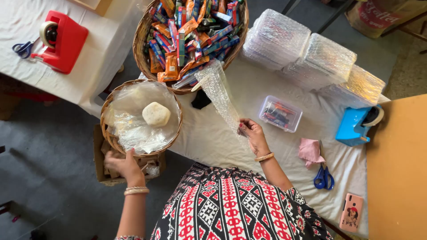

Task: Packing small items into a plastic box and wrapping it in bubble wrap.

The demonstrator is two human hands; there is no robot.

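My right hand grips the near end of a long bubble-wrap pouch that stretches up toward the far basket. My left hand reaches down over the near rim of a wicker basket lined with clear plastic, its fingers curled toward a cardboard box just below; what they hold cannot be told. Inside that basket lies a round pale lump. A bigger wicker basket behind holds several colourful packets.
Stacks of bubble-wrap pouches line the far right of the white-clothed table. A clear small box, blue tape dispenser, pink cloth, blue scissors and phone lie right. A red tape dispenser sits far left.
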